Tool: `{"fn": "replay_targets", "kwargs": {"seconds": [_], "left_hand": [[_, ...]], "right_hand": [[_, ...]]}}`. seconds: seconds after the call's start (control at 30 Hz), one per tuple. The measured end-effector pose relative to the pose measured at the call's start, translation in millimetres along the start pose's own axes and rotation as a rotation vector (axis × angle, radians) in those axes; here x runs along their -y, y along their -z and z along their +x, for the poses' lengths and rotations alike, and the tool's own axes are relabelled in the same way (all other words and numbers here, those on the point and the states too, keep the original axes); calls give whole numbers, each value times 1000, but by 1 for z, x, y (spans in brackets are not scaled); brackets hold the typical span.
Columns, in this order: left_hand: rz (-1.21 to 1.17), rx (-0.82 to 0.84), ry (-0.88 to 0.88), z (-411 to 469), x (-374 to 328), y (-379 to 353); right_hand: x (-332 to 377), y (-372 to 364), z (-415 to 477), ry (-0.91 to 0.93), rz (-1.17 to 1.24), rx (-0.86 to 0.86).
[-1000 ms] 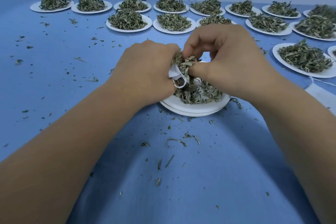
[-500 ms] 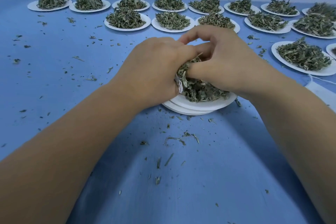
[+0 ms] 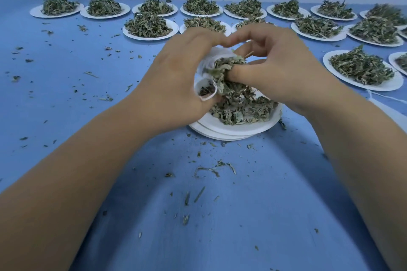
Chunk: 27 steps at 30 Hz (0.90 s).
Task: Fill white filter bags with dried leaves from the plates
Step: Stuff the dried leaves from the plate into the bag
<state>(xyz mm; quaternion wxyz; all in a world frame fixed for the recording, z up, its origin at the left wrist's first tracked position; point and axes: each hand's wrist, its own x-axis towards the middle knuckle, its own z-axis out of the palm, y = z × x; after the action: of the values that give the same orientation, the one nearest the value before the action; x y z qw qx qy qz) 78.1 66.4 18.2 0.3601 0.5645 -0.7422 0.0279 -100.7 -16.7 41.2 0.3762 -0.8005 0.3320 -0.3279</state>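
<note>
The blue table (image 3: 220,215) fills your view. Along its far edge and down your right side stand many white plates (image 3: 152,38), each heaped with leaves and none of them yet touched. Right in front of you is the working plate (image 3: 233,132), the top one of a short stack, with a thinner spread of dried leaves (image 3: 242,105) on it.

Both hands meet just above that plate. Your left hand (image 3: 176,79) is curled round the white filter bag (image 3: 206,66), bunching its cloth and holding the mouth turned toward your right. Your right hand (image 3: 279,68) has its fingers bent in, with the thumb and fingertips pinching a clump of leaves right at that mouth. The bag hangs over the plate's left rim and looks partly stuffed; how full it is below your fingers I cannot tell.

This reads as the packing step — pushing one pinch in. Next you need to drive the clump past the opening without letting the left hand's grip slacken, then go down to the plate for another pinch. Keep the mouth over the plate: loose bits (image 3: 204,170) are scattered on the cloth just in front of it, and more will likely spill there if the bag drifts off.
</note>
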Motion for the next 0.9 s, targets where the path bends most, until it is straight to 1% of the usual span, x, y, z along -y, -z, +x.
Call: {"fn": "replay_targets", "kwargs": {"seconds": [0.1,0.23,0.3,0.4,0.57,0.7,0.9], "left_hand": [[-106,15,123,-4,-1,3],[-311,-99,291,0,-4,9],[-379,-98,341,2,-6,6],[-406,-61,331,-1,-9,-3],[-491,-68,317,-3,-8,-6],[-442,-110,295,-2,-10,-10],[-530,-150,358,0,-8,-10]], "right_hand": [[-3,1,1,45,-44,8],[-5,1,2,55,-41,1],[-5,2,2,64,-28,-1],[-3,2,2,76,-70,12],[-2,4,1,73,-100,-8],[-3,0,2,67,-117,-39],[-4,-4,1,75,-159,-75]]}}
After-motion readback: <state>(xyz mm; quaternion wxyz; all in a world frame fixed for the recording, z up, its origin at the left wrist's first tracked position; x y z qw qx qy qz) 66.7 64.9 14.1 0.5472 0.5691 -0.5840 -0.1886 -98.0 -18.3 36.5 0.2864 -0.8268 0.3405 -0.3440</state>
